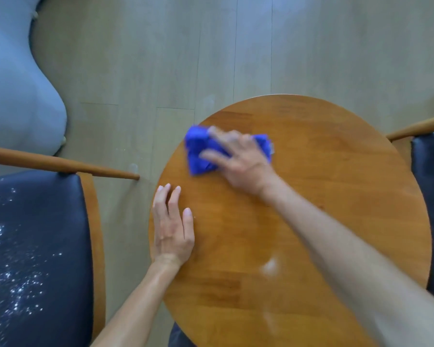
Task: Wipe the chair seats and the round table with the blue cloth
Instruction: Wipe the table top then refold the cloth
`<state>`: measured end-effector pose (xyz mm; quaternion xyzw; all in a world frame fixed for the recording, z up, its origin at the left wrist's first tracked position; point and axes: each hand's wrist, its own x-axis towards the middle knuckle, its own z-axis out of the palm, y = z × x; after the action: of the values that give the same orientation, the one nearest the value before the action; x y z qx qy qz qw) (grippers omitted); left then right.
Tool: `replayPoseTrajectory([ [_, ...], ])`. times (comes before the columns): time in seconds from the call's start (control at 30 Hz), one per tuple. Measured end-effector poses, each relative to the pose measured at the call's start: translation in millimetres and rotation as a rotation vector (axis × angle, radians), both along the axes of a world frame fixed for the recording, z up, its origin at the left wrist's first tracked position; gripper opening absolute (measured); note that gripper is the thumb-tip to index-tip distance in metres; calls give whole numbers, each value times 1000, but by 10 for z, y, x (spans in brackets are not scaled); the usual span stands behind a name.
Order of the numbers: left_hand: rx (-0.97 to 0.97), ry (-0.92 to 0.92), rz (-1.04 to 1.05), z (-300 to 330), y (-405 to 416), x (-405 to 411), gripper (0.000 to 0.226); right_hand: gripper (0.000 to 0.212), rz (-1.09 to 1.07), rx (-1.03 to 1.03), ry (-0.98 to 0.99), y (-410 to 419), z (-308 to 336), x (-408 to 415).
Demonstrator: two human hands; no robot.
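The round wooden table (pixel 323 196) fills the middle and right of the head view. A crumpled blue cloth (pixel 198 149) lies on its far left part. My right hand (pixel 238 159) presses flat on the cloth with spread fingers; it looks blurred. My left hand (pixel 172 226) rests flat on the table near its left edge, fingers straight. A chair with a dark seat (pixel 35 246) stands at the left, its seat speckled with white crumbs. A second dark chair seat (pixel 431 184) shows at the right edge.
A pale grey cushioned piece of furniture (pixel 18 83) stands at the far left. The left chair's wooden armrest (pixel 68 165) points toward the table. Light wood-plank floor (pixel 186 46) lies beyond the table. A shiny smear (pixel 269 267) marks the table's near part.
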<state>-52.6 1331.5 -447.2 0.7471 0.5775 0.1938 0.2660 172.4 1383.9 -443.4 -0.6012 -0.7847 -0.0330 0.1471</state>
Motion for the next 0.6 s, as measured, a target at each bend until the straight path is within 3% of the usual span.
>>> replayPoseTrajectory([
  [0.13,19,238,-47,-69,-22,18,49,42,-849,-106,14,-333,5,982],
  [0.23,53,371,-66,-111,-49,40,50,47,-1201,-121,14,-978,30,1239],
  [0.33,70,410,-64,-158,-39,53,50,50,-1610,-88,151,-831,-29,986],
  [0.37,67,412,-64,-155,-36,49,50,50,-1626,-91,157,-674,-32,776],
  [0.43,60,410,-62,-135,-32,32,50,48,-1402,-59,138,-402,-22,206],
  [0.53,64,362,-62,-111,-29,30,51,42,-878,-55,151,-362,17,-625],
  [0.6,83,336,-63,-114,-33,-3,52,38,-407,-121,157,-572,28,-713],
])
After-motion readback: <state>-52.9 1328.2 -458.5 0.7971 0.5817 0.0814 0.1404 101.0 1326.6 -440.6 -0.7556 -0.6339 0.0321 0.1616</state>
